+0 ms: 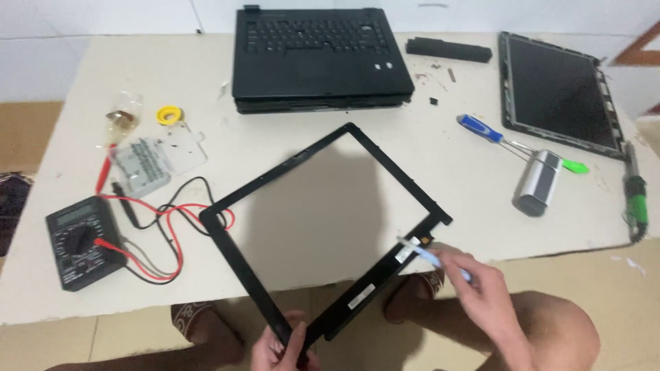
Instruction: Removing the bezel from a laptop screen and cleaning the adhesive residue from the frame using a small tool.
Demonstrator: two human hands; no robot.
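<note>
My left hand [280, 347] grips the near corner of a black laptop screen bezel frame [395, 168], holding it tilted over the table's front edge. In my right hand [474, 278] is a thin light-blue tool [421, 251], its tip touching the bezel's lower right side near a small white label. The black laptop base [316, 58] lies at the far middle of the table. At the far right the bare screen panel [560, 93] rests flat.
A black multimeter [82, 242] with red and black leads sits at the left. Nearby are a yellow tape roll [168, 115] and a clear plastic pack [148, 161]. A blue screwdriver [485, 130], silver cylinder [538, 183] and green-handled tool [636, 196] lie right. A black battery bar [448, 49] is at the back.
</note>
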